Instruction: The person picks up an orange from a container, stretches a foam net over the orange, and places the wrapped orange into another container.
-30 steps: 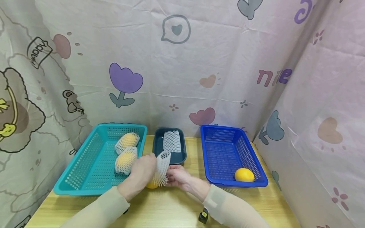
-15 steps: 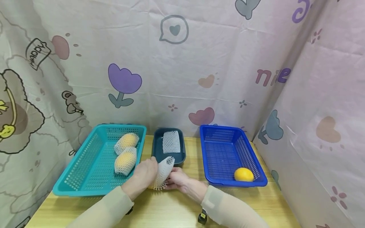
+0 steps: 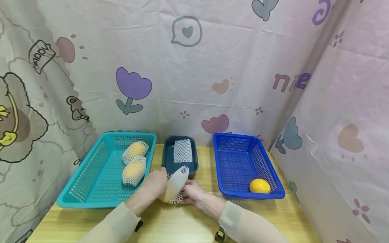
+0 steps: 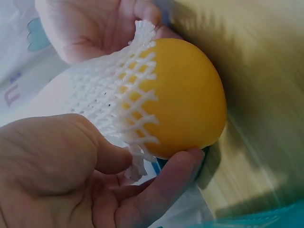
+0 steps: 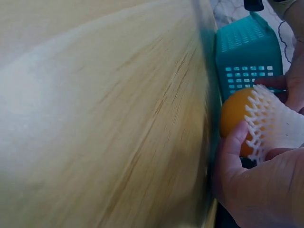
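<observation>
A smooth yellow-orange fruit (image 4: 190, 99) sits partly inside a white foam net sleeve (image 4: 107, 90), its rounded end bare. My left hand (image 3: 154, 184) pinches one side of the net's open edge between thumb and fingers, a fingertip resting against the fruit. On the other side, my right hand (image 3: 196, 195) grips the net edge, with a finger laid on the bare fruit in the right wrist view. In the head view the sleeve (image 3: 180, 180) stands tilted up to the right, its narrow end free. Both hands are close over the table, in front of the small dark tray (image 3: 165, 158).
A teal basket (image 3: 83, 182) at left holds two netted fruits (image 3: 134, 170). Another flat foam net (image 3: 183, 151) lies in the dark tray. At right, a blue basket (image 3: 235, 162) contains one bare yellow fruit (image 3: 260, 186). A printed curtain (image 3: 188, 84) hangs behind the wooden table (image 3: 182, 226).
The net has come further over the fruit, covering more of it in the head view. The sleeve's free end has shifted right and slightly down; both hands stay around it.
</observation>
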